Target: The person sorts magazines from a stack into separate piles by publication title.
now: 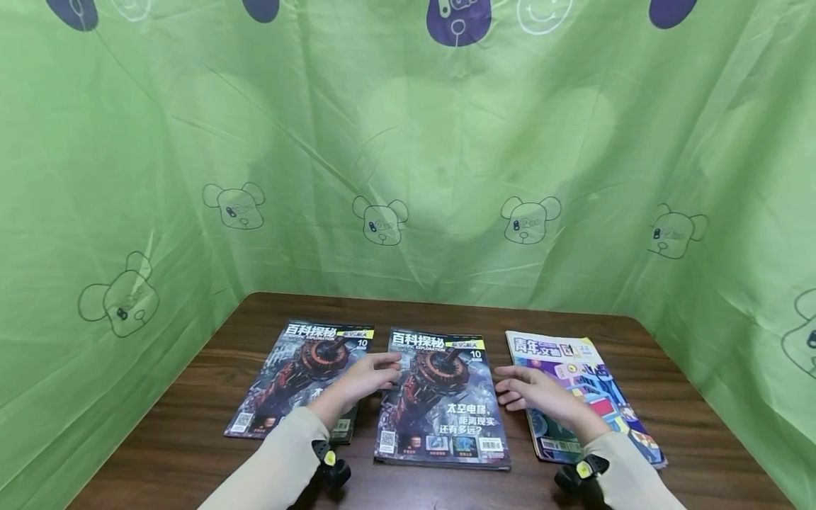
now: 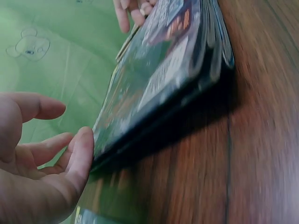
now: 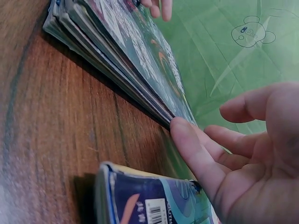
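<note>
A stack of magazines (image 1: pixel 446 400) with a dark space-themed cover lies in the middle of the table, between both hands. My left hand (image 1: pixel 365 379) is at its upper left side; in the left wrist view a fingertip (image 2: pixel 85 137) meets the stack's edge, thumb and other fingers spread apart. On the opposite side is my right hand (image 1: pixel 535 393), its fingertip (image 3: pixel 181 128) right at the stack's edge in the right wrist view. Several layered magazines (image 3: pixel 117 51) show along the side there. Neither hand grips anything.
Another magazine pile (image 1: pixel 280 386) with the same cover lies to the left, partly behind my left forearm. A purple and blue magazine pile (image 1: pixel 612 397) lies to the right, under my right forearm. The brown wooden table (image 1: pixel 172 439) is enclosed by green curtains (image 1: pixel 446 276).
</note>
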`<state>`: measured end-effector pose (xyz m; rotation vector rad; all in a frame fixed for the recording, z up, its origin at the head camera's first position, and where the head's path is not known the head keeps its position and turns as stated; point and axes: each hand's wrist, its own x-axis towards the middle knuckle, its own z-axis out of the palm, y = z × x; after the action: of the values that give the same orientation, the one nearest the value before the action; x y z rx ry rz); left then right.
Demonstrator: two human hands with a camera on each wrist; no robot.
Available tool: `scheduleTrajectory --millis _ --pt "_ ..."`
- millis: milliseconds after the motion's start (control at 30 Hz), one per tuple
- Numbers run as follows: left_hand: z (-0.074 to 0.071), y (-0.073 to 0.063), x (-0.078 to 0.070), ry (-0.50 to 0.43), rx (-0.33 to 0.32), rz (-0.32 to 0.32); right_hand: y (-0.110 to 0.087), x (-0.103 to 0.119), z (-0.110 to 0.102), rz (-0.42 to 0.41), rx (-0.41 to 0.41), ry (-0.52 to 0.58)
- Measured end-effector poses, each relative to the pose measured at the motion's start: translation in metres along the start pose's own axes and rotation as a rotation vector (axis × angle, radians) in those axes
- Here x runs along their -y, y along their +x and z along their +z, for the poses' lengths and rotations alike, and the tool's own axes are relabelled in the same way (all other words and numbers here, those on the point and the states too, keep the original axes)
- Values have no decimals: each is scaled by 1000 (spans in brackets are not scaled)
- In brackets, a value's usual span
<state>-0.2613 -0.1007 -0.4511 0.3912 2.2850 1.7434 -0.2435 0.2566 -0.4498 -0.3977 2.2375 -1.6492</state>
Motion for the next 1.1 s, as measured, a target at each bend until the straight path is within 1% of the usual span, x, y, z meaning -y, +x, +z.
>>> scheduleTrajectory --millis 167,267,400,500,633,733,900,1000,1100 --pt "-11 -9 3 28 -53 -37 -1 1 2 7 9 12" --pt "-15 -12 4 27 -62 -42 0 1 2 12 11 12" --pt "-17 -14 7 32 -52 -59 1 2 3 18 11 7" --pt "-17 -16 9 17 -34 -77 0 3 4 30 0 -5" --pt "-17 -18 11 -8 -13 -78 -2 5 5 61 -15 -40" --pt "-16 -19 10 2 -17 -76 -3 8 5 82 -7 -66" --pt "-15 -20 8 8 -24 -77 -2 9 5 95 2 -81" --pt "-15 -20 8 -27 -7 -71 -2 8 4 101 -5 -86" --pt "-14 -19 9 -81 11 -80 -1 7 5 108 -9 -82"
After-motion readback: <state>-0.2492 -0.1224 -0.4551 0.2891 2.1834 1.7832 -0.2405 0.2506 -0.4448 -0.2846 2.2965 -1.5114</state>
